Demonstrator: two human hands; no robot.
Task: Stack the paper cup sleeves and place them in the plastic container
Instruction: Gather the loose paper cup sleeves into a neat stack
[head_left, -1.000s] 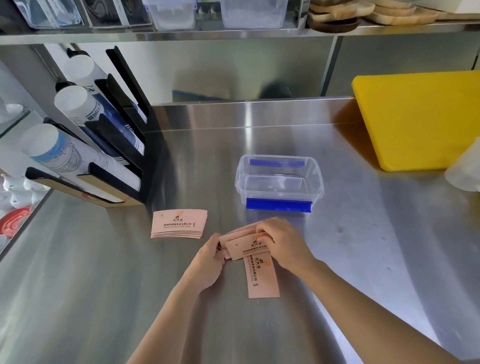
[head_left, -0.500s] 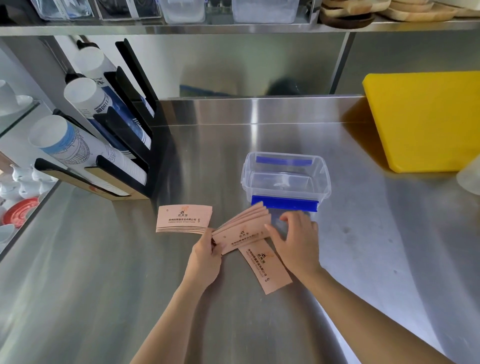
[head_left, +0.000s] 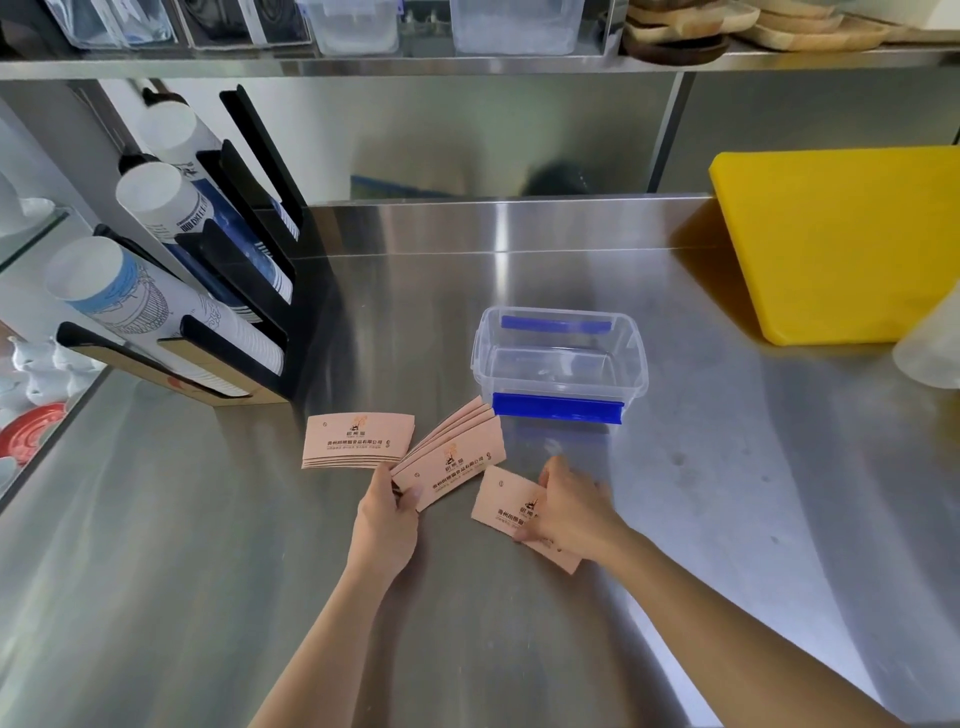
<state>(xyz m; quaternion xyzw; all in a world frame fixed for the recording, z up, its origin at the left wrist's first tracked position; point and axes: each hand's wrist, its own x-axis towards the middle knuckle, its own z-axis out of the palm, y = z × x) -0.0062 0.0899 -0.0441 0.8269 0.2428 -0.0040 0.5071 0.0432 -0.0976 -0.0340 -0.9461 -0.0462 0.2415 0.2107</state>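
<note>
Risk sits mostly with the fanned bunch of sleeves (head_left: 451, 457) that the left hand (head_left: 387, 525) pinches at one lower corner: gripped so near the end, the fan could splay further or shed a sleeve onto the steel counter (head_left: 727, 493). The right hand (head_left: 563, 512) lies over a single sleeve (head_left: 506, 504) flat on the counter, fingers curled at its edges, apparently starting to grasp it; thin card on smooth steel may skid away instead of lifting. A squared stack (head_left: 358, 441) rests untouched just left of the fan. The plastic container (head_left: 558, 358) stands empty and open just beyond the fan, whose tips nearly reach its blue clip. Open counter lies to the right; the cup dispenser (head_left: 234, 312) crowds the left, and the yellow board (head_left: 841, 239) stands well apart.
</note>
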